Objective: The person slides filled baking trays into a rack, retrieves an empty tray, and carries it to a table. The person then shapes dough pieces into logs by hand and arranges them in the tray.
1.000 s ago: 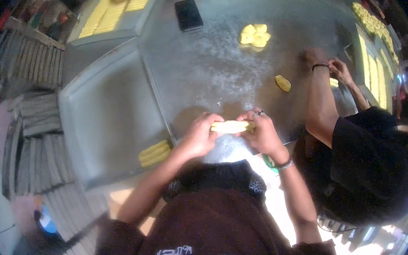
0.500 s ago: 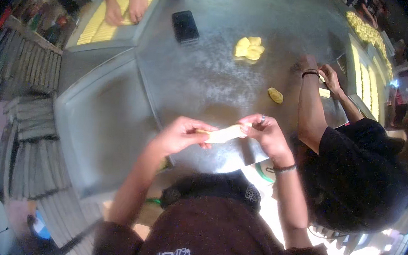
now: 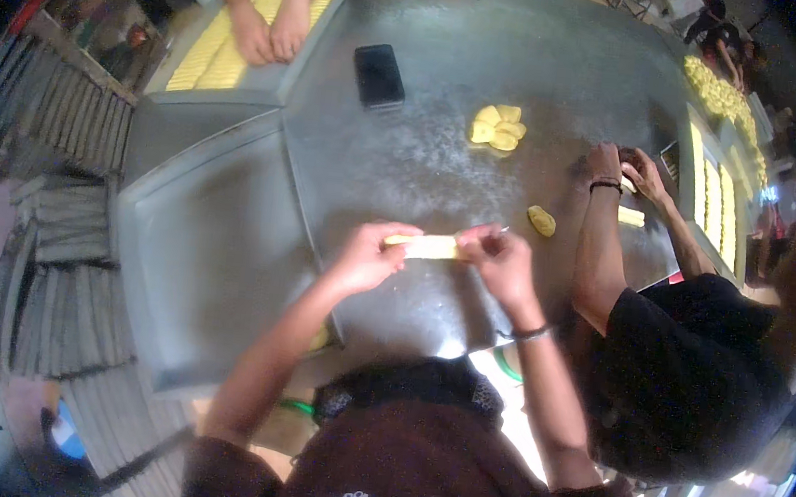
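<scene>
A pale yellow strip of dough [image 3: 433, 246] is stretched level between my two hands, just above the metal table. My left hand [image 3: 370, 259] pinches its left end between thumb and fingers. At the other end, my right hand [image 3: 501, 263] grips it the same way, with a dark band round the wrist. One loose dough piece [image 3: 541, 221] lies on the table to the right of my right hand. Beyond it, several flattened yellow dough pieces [image 3: 498, 127] sit in a small cluster.
A bare metal tray [image 3: 213, 258] lies on my left. Past it, a person's hands [image 3: 273, 34] touch a tray of yellow strips [image 3: 214, 59]. A black phone [image 3: 378, 76] rests on the table. Close on my right, a co-worker's hands [image 3: 628, 168] work beside more filled trays [image 3: 714, 199].
The dough strip has gone from slanting to level, and my hands have come slightly closer together. The table and its contents sit a little lower and further right in view.
</scene>
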### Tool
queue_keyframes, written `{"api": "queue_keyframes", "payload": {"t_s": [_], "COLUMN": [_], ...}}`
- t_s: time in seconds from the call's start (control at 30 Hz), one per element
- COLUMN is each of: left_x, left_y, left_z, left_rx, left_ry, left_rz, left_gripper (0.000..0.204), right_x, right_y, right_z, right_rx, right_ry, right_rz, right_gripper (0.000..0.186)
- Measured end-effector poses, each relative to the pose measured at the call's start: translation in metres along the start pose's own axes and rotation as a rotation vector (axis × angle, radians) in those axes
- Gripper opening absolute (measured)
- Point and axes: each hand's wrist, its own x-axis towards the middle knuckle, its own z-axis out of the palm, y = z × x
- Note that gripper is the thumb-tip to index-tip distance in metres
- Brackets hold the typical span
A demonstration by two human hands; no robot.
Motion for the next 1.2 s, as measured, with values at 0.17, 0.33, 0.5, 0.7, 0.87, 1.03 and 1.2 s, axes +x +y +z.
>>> {"api": "queue_keyframes", "payload": {"t_s": [0.17,0.33,0.5,0.7,0.87,1.03,1.2], "left_x": [0.025,0.003,-0.009,-0.019,-0.035,-0.058,-0.076], "left_y": [0.005,-0.034,-0.099,-0.092,-0.065,-0.051,-0.035], "left_z": [0.037,0.049,0.036,0.024,0.021,0.017,0.021], "left_rx": [0.86,1.024,1.055,0.954,0.837,0.538,0.028], "left_ry": [0.113,0.273,-0.071,-0.054,0.014,0.299,0.351], "left_rz": [0.023,0.282,0.308,0.226,0.228,0.336,0.195], "left_gripper": [0.04,0.065,0.09,0.086,0.081,0.06,0.044], "right_x": [0.014,0.059,0.125,0.17,0.192,0.147,0.035], "right_y": [0.048,0.067,0.064,0.063,0.08,0.063,0.03], "right_z": [0.002,0.003,0.01,0.013,0.008,0.006,0.0], "right_rx": [-0.528,-0.543,-0.634,-0.761,-0.758,-0.703,0.213], "right_ry": [0.157,0.371,0.447,0.396,0.4,0.42,0.006], "right_rz": [-0.214,-0.24,-0.276,-0.241,-0.258,-0.163,0.11], "right_gripper": [0.019,0.022,0.034,0.036,0.03,0.021,0.017]}}
